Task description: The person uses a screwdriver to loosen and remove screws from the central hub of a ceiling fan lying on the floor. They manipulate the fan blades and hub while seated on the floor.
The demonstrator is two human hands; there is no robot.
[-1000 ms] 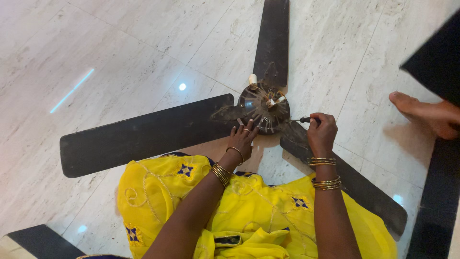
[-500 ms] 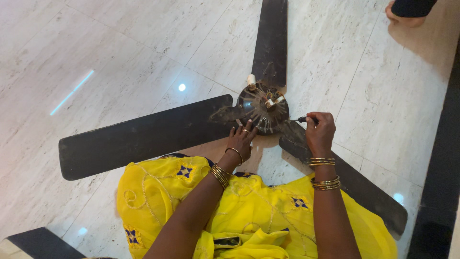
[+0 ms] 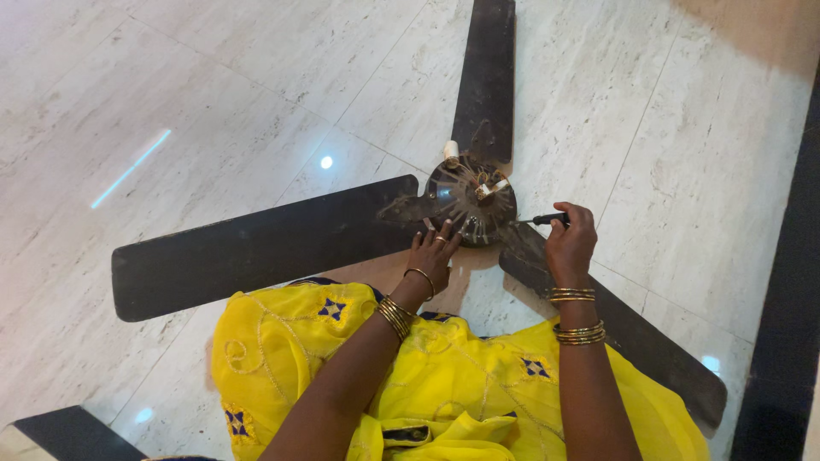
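Observation:
A dark three-bladed ceiling fan lies flat on the pale marble floor, its round motor hub [image 3: 471, 198] in front of me. My left hand [image 3: 433, 250] rests with spread fingers on the hub's near edge. My right hand [image 3: 571, 237] is closed around a screwdriver [image 3: 540, 220] with a dark handle, its tip pointing left into the side of the hub. One blade [image 3: 256, 248] reaches left, one [image 3: 487, 77] points away from me, and one [image 3: 632, 341] runs to the lower right under my right forearm.
My lap is covered in yellow cloth [image 3: 444, 384] with small blue motifs. A black floor border [image 3: 781, 324] runs down the right side. Another dark strip [image 3: 77, 431] shows at the lower left corner.
Another person's bare foot at the upper right has moved out of sight. My hands stay on the hub and the screwdriver, with little movement.

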